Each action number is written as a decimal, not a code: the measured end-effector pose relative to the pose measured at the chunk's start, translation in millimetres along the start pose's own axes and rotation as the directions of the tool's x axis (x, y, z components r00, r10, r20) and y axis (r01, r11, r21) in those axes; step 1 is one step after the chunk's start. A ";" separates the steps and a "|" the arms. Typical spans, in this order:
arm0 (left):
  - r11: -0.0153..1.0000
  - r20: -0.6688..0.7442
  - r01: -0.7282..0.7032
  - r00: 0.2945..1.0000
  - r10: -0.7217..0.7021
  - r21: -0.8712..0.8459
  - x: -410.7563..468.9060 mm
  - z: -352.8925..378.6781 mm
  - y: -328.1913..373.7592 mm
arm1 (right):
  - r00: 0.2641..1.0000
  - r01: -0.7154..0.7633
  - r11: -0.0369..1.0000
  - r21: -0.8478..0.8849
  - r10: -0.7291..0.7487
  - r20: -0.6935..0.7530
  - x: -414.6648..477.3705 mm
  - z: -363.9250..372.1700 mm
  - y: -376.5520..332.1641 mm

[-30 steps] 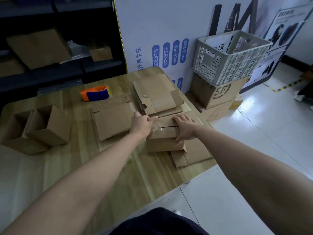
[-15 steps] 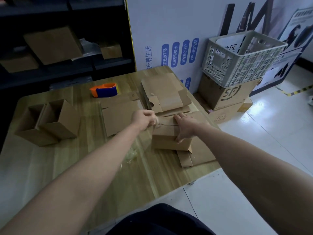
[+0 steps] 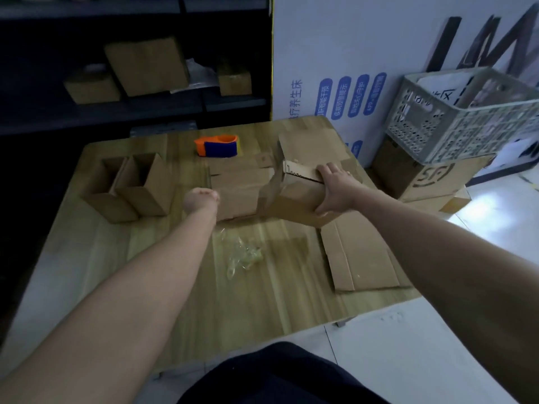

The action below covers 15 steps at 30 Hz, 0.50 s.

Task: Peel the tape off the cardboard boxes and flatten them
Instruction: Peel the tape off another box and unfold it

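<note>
Cardboard box (image 3: 294, 196), tilted, gripped in our right hand (image 3: 335, 188); left hand (image 3: 201, 199) at its 9 o'clock, curled; we cannot tell its hold.

Matt brown cardboard box (image 3: 294, 199), rough along its torn corrugated edge, gripped by the right hand (image 3: 335, 191). Beneath the grip, a pale wooden table (image 3: 262, 301), smooth with a faint sheen. Nearer than the grip and to its left, crumpled glossy clear tape (image 3: 243, 255). Beyond and to the left, a smooth orange-and-blue plastic tape dispenser (image 3: 217, 145).
</note>
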<state>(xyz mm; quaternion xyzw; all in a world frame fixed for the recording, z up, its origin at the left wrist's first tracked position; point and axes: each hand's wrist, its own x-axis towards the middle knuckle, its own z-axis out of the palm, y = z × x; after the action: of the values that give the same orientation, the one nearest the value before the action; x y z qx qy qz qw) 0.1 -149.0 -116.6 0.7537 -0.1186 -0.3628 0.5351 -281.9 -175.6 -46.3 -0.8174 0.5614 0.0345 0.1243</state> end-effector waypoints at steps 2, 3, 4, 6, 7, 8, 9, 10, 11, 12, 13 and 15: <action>0.997 -0.114 -0.057 0.991 0.064 0.060 21.2 -16.9 -2.7 | 0.999 -0.035 0.999 -0.001 0.035 -0.010 1.3 -0.9 3.3; 0.981 -0.152 -0.109 0.979 0.134 0.160 27.3 -27.2 -5.2 | 0.998 -0.060 0.998 -0.014 0.059 -0.020 0.8 -1.7 7.4; 0.946 -0.170 -0.190 0.956 0.239 0.261 29.3 -36.0 -10.0 | 0.997 -0.078 0.997 -0.028 0.077 -0.031 0.6 -2.7 11.0; 0.831 -0.076 -0.356 0.902 0.425 0.427 23.2 -43.3 -21.7 | 0.996 -0.082 0.996 -0.034 0.080 -0.046 1.1 -2.0 9.6; 0.757 0.032 -0.430 0.878 0.478 0.492 15.5 -41.4 -27.4 | 0.996 -0.064 0.997 -0.030 0.063 -0.056 2.8 -0.5 4.7; 0.681 0.161 -0.501 0.851 0.501 0.534 9.4 -37.5 -35.1 | 0.997 -0.043 0.999 -0.028 0.041 -0.066 4.8 1.7 -1.2; 0.607 0.285 -0.570 0.815 0.505 0.553 2.4 -33.1 -42.0 | 0.997 -0.022 0.999 -0.030 0.020 -0.077 6.8 3.9 -7.1; 0.547 0.390 -0.622 0.781 0.488 0.560 -2.3 -28.2 -50.9 | 0.996 -0.005 0.999 -0.032 0.002 -0.086 8.4 5.7 -11.8; 0.510 0.476 -0.654 0.756 0.449 0.559 -5.9 -24.8 -60.2 | 0.996 0.006 0.999 -0.031 -0.009 -0.091 9.8 7.2 -14.7; 0.494 0.538 -0.665 0.746 0.392 0.561 -9.9 -22.4 -71.1 | 0.996 0.010 1.000 -0.029 -0.013 -0.092 10.6 8.1 -15.8; 0.495 0.583 -0.662 0.742 0.331 0.562 -14.1 -21.2 -82.9 | 0.996 0.012 1.000 -0.027 -0.014 -0.090 11.0 8.8 -16.0; 0.503 0.623 -0.646 0.744 0.244 0.574 -20.3 -20.3 -103.0 | 0.996 0.012 0.999 -0.030 -0.015 -0.089 11.6 9.8 -14.4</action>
<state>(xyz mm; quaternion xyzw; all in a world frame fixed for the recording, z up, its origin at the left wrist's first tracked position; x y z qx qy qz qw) -22.2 -81.8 -196.6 0.7350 -0.5804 -0.2897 0.1973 -263.4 -178.9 -55.7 -0.8237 0.5603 0.0053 0.0875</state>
